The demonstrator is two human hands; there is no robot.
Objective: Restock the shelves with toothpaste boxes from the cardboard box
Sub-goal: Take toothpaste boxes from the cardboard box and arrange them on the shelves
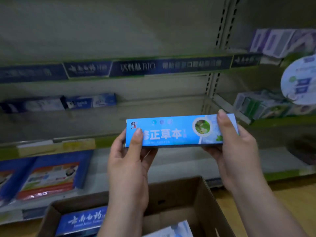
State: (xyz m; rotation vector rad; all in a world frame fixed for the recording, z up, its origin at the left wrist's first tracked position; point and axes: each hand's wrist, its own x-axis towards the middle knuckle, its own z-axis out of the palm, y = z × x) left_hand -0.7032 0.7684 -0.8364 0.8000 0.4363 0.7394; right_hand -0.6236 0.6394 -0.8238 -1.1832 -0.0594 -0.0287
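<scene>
Mostly undone: left hand (pixel 130 161) and right hand (pixel 236 151) fingers clamp the blue toothpaste box (pixel 174 132) ends, shelf (pixel 153 117) holds two boxes (pixel 90 101), more wait in cardboard box (pixel 196 194).

Dim, greenish light over everything, with much of it blurred. Across the whole view, beige metal shelving (pixel 119 31) with plain back panels, in two bays side by side. Between the bays, slotted uprights (pixel 222 23) running from top to bottom. High up, a dark blue edge strip (pixel 153 65) with white characters along the width of the left bay, too smeared to read in full. Lower, a beige shelf deck (pixel 95 124), dull under the weak light. Along its front lip, a green strip (pixel 106 140) and a yellow price label (pixel 78 144). At far right, a round white sign (pixel 299 79) in front of the neighbouring bay. Below at right, a yellowish wood-look floor (pixel 273 199).
</scene>
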